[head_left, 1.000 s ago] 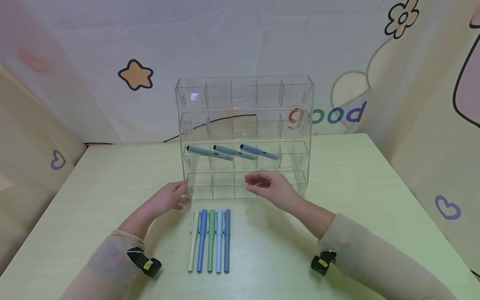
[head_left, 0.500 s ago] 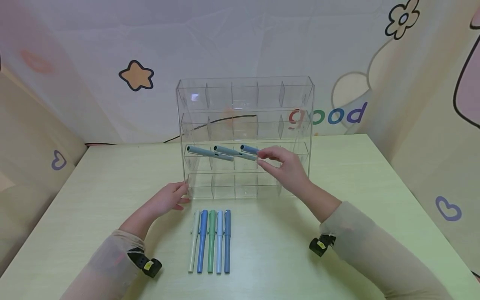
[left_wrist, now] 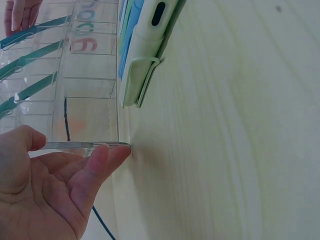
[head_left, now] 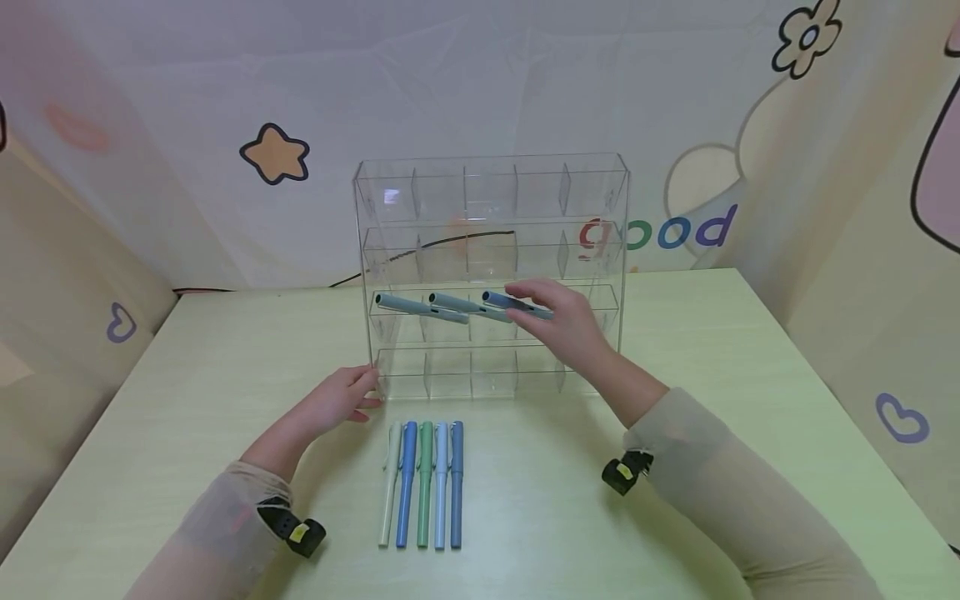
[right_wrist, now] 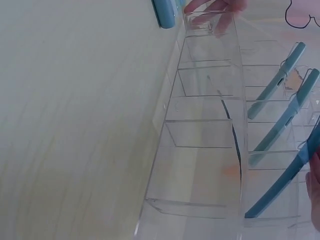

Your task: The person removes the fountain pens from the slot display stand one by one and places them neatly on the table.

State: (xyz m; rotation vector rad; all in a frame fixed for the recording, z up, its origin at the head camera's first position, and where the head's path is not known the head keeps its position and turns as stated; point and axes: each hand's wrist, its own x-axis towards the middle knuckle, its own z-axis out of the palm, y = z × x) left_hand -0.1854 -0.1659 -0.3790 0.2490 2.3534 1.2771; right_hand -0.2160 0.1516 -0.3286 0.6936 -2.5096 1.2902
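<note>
A clear acrylic rack (head_left: 491, 196) with rows of compartments stands upright on the table. My left hand (head_left: 341, 402) holds its lower left side panel, with the thumb on one face and fingers on the other in the left wrist view. Three capped pens lean in the second row from the bottom: a teal pen (head_left: 401, 305), another teal pen (head_left: 453, 302) and a blue pen (head_left: 493, 298) to their right. My right hand (head_left: 562, 321) has its thumb and fingers round the blue pen; its grip is partly cut off in the right wrist view.
In front of the rack, several pens lie side by side: a pale green pen (head_left: 390, 483), a bright blue one, a green pen (head_left: 424, 483), a light blue one and a darker blue pen (head_left: 457, 483). A printed cloth (head_left: 315, 67) hangs behind the table (head_left: 247, 350).
My right hand has risen from the bottom row to the blue pen, then moved slightly left round it. The left hand stays at the rack's side. The lying pens have not moved.
</note>
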